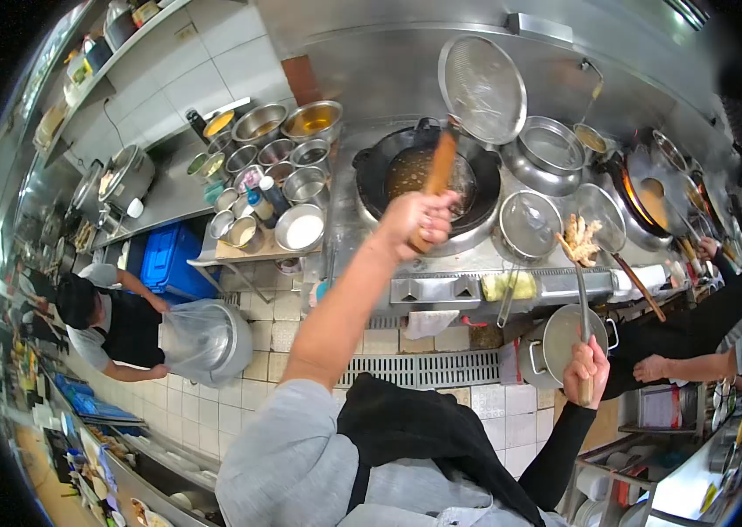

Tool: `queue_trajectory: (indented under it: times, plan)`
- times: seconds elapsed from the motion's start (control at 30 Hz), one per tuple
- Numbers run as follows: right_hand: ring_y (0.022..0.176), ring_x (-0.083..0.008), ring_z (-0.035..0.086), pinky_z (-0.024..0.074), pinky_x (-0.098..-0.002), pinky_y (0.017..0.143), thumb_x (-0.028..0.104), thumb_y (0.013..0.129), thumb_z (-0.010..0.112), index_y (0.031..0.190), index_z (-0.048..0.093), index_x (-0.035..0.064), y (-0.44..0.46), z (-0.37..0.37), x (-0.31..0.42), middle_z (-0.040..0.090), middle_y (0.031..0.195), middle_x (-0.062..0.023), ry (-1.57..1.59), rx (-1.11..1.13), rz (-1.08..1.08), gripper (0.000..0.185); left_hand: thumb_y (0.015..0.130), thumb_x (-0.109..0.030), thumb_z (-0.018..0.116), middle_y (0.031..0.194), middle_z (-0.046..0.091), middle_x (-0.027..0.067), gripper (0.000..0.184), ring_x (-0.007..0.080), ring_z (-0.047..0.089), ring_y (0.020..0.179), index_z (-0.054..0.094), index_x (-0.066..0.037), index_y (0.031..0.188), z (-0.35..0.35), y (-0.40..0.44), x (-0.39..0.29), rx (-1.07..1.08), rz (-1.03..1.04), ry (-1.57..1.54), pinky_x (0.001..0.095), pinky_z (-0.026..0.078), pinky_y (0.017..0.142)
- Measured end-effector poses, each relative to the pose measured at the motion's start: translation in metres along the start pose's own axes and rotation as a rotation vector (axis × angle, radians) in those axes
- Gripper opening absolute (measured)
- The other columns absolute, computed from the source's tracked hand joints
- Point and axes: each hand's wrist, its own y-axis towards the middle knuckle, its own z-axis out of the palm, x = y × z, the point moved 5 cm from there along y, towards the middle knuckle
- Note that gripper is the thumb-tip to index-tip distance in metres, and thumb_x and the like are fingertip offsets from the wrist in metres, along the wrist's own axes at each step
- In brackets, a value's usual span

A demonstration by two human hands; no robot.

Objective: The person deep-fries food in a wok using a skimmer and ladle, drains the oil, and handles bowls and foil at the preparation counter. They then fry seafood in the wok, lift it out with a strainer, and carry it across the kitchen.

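My left hand is wrapped round a wooden handle that reaches over a black wok with bubbling brown liquid. Lower right, my right hand grips the handle of a long metal ladle. Pale, battered-looking pieces of food sit at the ladle's far end, beside a round strainer. Beneath that handle stands a metal pot. What the wooden handle joins to is partly hidden.
Metal bowls of ingredients stand left of the wok. A large mesh strainer leans behind it. One person holds a plastic bag over a bin at the left; another person works at the right, near a second wok.
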Motion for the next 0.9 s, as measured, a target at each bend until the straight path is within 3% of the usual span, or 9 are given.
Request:
queue_trajectory:
  times: [0.1, 0.37, 0.5, 0.57, 0.63, 0.67, 0.73, 0.83, 0.9]
  plan:
    - [0.044, -0.0062, 0.039, 0.0338, -0.0233, 0.039, 0.021, 0.101, 0.035, 0.123, 0.044, -0.0026, -0.007, 0.000, -0.020, 0.043, 0.070, -0.0021, -0.010, -0.011, -0.045, 0.034, 0.096, -0.011, 0.047, 0.061, 0.037, -0.0064, 0.019, -0.0001, 0.034, 0.045, 0.049, -0.001, 0.111, -0.039, -0.045, -0.079, 0.076, 0.018, -0.005, 0.0153, 0.032, 0.037]
    - [0.044, -0.0067, 0.041, 0.0355, -0.0241, 0.039, 0.024, 0.102, 0.031, 0.124, 0.041, -0.0038, -0.025, 0.017, -0.137, 0.043, 0.072, -0.0028, -0.016, -0.050, -0.285, 0.037, 0.094, -0.008, 0.049, 0.069, 0.049, 0.0002, 0.017, 0.0068, 0.047, 0.053, 0.049, 0.002, 0.108, -0.231, -0.124, -0.316, -0.275, 0.229, 0.282, 0.0193, 0.040, 0.045]
    - [0.043, -0.0078, 0.040, 0.0352, -0.0243, 0.038, 0.025, 0.102, 0.030, 0.117, 0.042, -0.0050, -0.032, 0.029, -0.222, 0.042, 0.072, -0.0031, 0.056, -0.045, -0.418, 0.036, 0.092, -0.004, 0.052, 0.067, 0.046, -0.0013, 0.014, 0.0059, 0.044, 0.052, 0.049, 0.005, 0.101, -0.337, -0.119, -0.418, -0.252, 0.214, 0.133, 0.0184, 0.038, 0.045]
    - [0.042, -0.0073, 0.038, 0.0348, -0.0241, 0.037, 0.025, 0.102, 0.031, 0.101, 0.046, -0.0009, -0.038, 0.027, -0.257, 0.040, 0.067, -0.0007, 0.108, -0.012, -0.453, 0.030, 0.088, -0.001, 0.055, 0.066, 0.042, -0.0039, 0.032, 0.0041, 0.039, 0.051, 0.046, 0.012, 0.116, -0.380, -0.122, -0.455, -0.314, 0.344, 0.167, 0.0175, 0.033, 0.044]
    - [0.041, -0.0055, 0.038, 0.0339, -0.0222, 0.036, 0.024, 0.102, 0.032, 0.077, 0.039, 0.0093, -0.052, 0.025, -0.286, 0.036, 0.060, 0.0027, 0.072, -0.137, -0.535, 0.030, 0.083, 0.002, 0.059, 0.067, 0.043, -0.0030, 0.052, 0.0044, 0.038, 0.053, 0.037, 0.016, 0.129, -0.432, -0.112, -0.487, -0.187, 0.273, -0.049, 0.0164, 0.031, 0.045]
    - [0.041, -0.0057, 0.037, 0.0339, -0.0216, 0.035, 0.021, 0.101, 0.034, 0.084, 0.045, 0.0069, -0.063, 0.013, -0.298, 0.039, 0.063, 0.0028, 0.048, -0.155, -0.640, 0.025, 0.082, 0.005, 0.058, 0.075, 0.053, 0.0002, 0.048, 0.0058, 0.046, 0.061, 0.044, 0.012, 0.128, -0.444, -0.117, -0.493, -0.177, 0.374, 0.087, 0.0171, 0.039, 0.052]
    - [0.039, -0.0072, 0.035, 0.0343, -0.0223, 0.036, 0.022, 0.101, 0.035, 0.084, 0.046, 0.0078, -0.082, -0.008, -0.320, 0.040, 0.061, 0.0032, 0.000, -0.280, -0.810, 0.025, 0.083, 0.004, 0.056, 0.108, 0.065, 0.0108, 0.039, 0.0167, 0.060, 0.089, 0.057, 0.004, 0.122, -0.361, -0.162, -0.442, -0.352, 0.832, 1.425, 0.0285, 0.049, 0.081]
    - [0.038, -0.0078, 0.038, 0.0358, -0.0230, 0.037, 0.029, 0.101, 0.035, 0.077, 0.044, 0.0089, -0.081, 0.029, -0.385, 0.037, 0.053, 0.0046, 0.281, 0.055, -0.587, 0.032, 0.083, 0.003, 0.056, 0.105, 0.064, 0.0103, 0.038, 0.0171, 0.060, 0.087, 0.057, 0.002, 0.120, -0.336, -0.136, -0.383, -0.427, 1.105, 1.745, 0.0293, 0.049, 0.079]
    - [0.035, -0.0067, 0.037, 0.0359, -0.0222, 0.037, 0.030, 0.100, 0.038, 0.073, 0.042, 0.0094, -0.089, 0.023, -0.409, 0.036, 0.047, 0.0056, 0.252, 0.008, -0.677, 0.034, 0.083, 0.002, 0.056, 0.104, 0.064, 0.0100, 0.037, 0.0174, 0.059, 0.086, 0.057, 0.001, 0.120, -0.331, -0.110, -0.342, -0.476, 1.137, 1.796, 0.0298, 0.049, 0.077]
